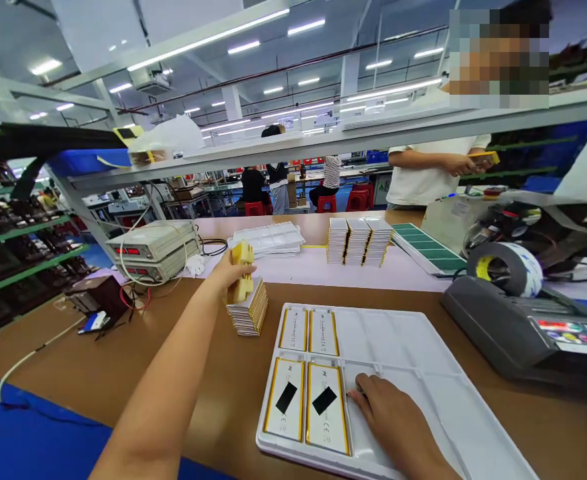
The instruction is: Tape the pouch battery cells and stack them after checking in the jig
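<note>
Left of tray [383, 335], our left hand [225, 272] clasps yellow block [244, 255] by stack [246, 316], best kept square; over tray, right hand [392, 408] half-curled, hold unclear.

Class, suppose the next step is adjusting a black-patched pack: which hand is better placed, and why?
Probably the right hand: it is at the tray, beside one black-patched pack. The left hand is farther away, by the small stack, holding a yellow piece.
</note>
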The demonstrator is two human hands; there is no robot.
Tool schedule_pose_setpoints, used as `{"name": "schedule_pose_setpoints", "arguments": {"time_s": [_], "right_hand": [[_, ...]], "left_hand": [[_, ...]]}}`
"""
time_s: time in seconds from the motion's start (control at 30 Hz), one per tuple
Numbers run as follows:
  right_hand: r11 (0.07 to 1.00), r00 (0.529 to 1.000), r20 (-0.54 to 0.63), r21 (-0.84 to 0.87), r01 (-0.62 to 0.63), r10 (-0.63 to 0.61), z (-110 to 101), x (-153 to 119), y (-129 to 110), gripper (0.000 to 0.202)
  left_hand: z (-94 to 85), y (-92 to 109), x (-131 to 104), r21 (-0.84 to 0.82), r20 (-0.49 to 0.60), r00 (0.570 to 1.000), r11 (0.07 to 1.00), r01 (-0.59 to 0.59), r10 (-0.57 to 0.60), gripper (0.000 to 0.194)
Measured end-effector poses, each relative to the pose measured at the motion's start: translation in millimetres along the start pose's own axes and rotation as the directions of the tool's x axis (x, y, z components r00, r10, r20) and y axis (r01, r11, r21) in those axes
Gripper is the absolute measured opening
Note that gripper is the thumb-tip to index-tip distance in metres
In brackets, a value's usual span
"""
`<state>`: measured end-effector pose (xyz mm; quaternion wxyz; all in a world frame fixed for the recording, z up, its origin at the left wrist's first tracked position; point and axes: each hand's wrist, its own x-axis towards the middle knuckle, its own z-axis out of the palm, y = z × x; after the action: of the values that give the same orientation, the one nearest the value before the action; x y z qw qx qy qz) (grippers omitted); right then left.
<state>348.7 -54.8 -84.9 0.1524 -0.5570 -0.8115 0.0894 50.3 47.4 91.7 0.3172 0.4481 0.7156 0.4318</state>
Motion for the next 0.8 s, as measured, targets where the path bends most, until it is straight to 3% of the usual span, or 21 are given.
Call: {"name": "schedule_pose_setpoints", "arguments": {"time_s": [0.07, 0.13, 0.33, 0.5, 0.67, 0.73, 0.8], "right_hand": [[1.000, 1.000, -0.011, 0.016, 0.003, -0.003, -0.4, 0.3, 1.0, 0.028], [0.999, 1.000, -0.016, 0.033, 0.005, -0.004, -0.5, 1.1, 1.6, 0.027], [0.999, 0.999, -0.035, 0.038, 0.005, -0.004, 0.7, 2.7, 0.5, 0.023], [0.999, 0.999, -0.032, 0.052, -0.009, 0.010, 0.5, 0.5, 0.4, 0.020], [0.997, 1.000, -0.004, 0.080, -0.001, 0.001, -3.1, -0.3, 3.7, 0.020], [0.995, 1.000, 0.002, 0.100, -0.012, 0.012, -4.8, 0.2, 5.0, 0.021], [0.995, 1.000, -0.018, 0.101, -0.021, 0.023, -6.3, 1.1, 6.7, 0.020]], "left_hand": [[-1.6, -5.9, 14.2, 0.420, -0.084, 0.996, 0.908, 0.008, 0.031, 0.055], [1.4, -12.8, 24.8, 0.622, -0.137, 0.990, 0.781, 0.052, 0.043, 0.059], [16.9, -15.1, 38.9, 0.689, -0.170, 0.985, 0.716, 0.113, 0.008, 0.045], [25.9, -0.4, 33.3, 0.655, -0.226, 0.974, 0.743, 0.137, 0.019, 0.043], [20.3, 9.1, 1.3, 0.522, -0.281, 0.947, 0.853, 0.013, 0.158, 0.031], [24.0, 4.1, -14.0, 0.332, -0.222, 0.953, 0.935, -0.127, 0.208, 0.032], [37.9, -8.5, -26.3, 0.008, -0.018, 0.974, 0.974, -0.226, 0.226, 0.039]]}}
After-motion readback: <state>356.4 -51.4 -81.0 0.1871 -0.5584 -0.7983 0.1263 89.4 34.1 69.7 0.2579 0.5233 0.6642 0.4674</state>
